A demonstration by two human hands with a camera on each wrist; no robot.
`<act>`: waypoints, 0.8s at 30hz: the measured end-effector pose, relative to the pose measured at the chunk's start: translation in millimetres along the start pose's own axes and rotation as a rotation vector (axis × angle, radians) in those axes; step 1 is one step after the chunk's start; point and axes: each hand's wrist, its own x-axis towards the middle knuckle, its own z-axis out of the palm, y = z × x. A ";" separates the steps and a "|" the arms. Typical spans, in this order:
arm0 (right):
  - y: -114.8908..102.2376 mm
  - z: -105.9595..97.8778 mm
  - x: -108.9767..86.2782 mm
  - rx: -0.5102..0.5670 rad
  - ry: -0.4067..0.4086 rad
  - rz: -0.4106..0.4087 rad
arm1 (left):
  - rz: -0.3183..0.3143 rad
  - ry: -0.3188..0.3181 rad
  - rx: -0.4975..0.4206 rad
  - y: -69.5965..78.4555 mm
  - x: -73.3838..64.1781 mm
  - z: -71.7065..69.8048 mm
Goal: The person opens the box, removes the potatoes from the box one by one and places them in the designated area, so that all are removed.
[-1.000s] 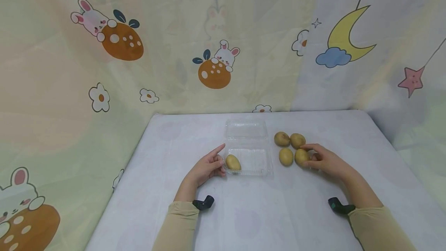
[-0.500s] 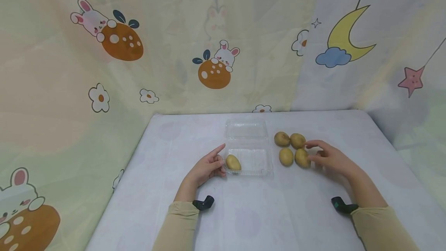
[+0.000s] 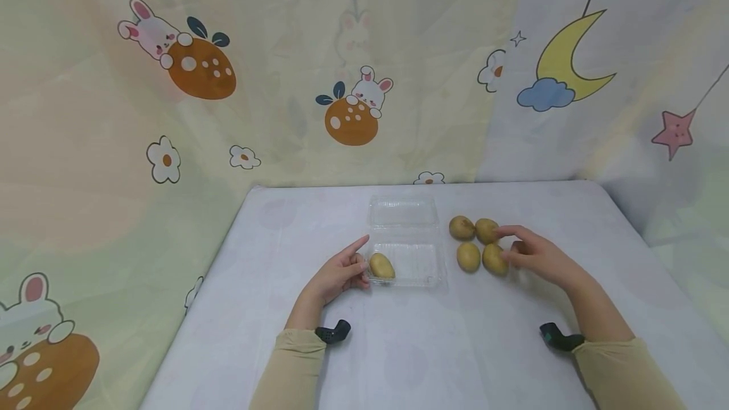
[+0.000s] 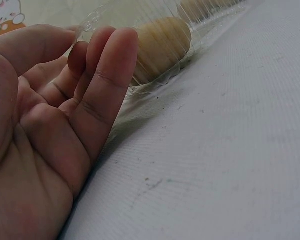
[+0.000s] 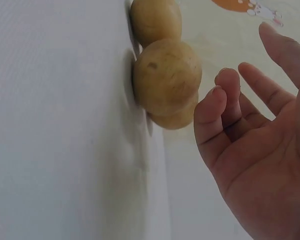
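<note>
A clear plastic clamshell box [image 3: 414, 266] lies with its lid [image 3: 402, 212] folded back on the far side. Inside its base, at the left end, sits one potato [image 3: 381, 266]. My left hand [image 3: 337, 276] pinches the box's left edge between thumb and fingers, as the left wrist view also shows, with the index finger pointing along the side. To the right of the box several potatoes stand in a close cluster, among them a front right potato [image 3: 494, 259]. My right hand [image 3: 538, 259] hovers at that potato with spread, loosely bent fingers; the right wrist view has a gap between them.
A white cloth covers the table [image 3: 410, 347]. The other potatoes are a front left potato [image 3: 468, 257], a back left potato [image 3: 461, 228] and a back right potato [image 3: 486, 231]. Behind the table hangs a printed curtain [image 3: 273, 81].
My right hand has loosened from the front right potato and drawn slightly back to the right, its fingers spreading. The left hand, box and potatoes have kept their places.
</note>
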 end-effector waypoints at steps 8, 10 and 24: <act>-11.6 8.3 5.4 0.029 -0.006 -0.125 | 0.002 0.007 -0.002 -0.9 -0.8 1.0; -16.4 11.3 8.0 0.005 -0.012 -0.135 | -0.001 0.007 -0.003 -0.8 -0.8 1.2; -58.3 31.8 50.9 -0.048 -0.131 -0.249 | -0.008 0.012 -0.010 1.4 -1.6 2.0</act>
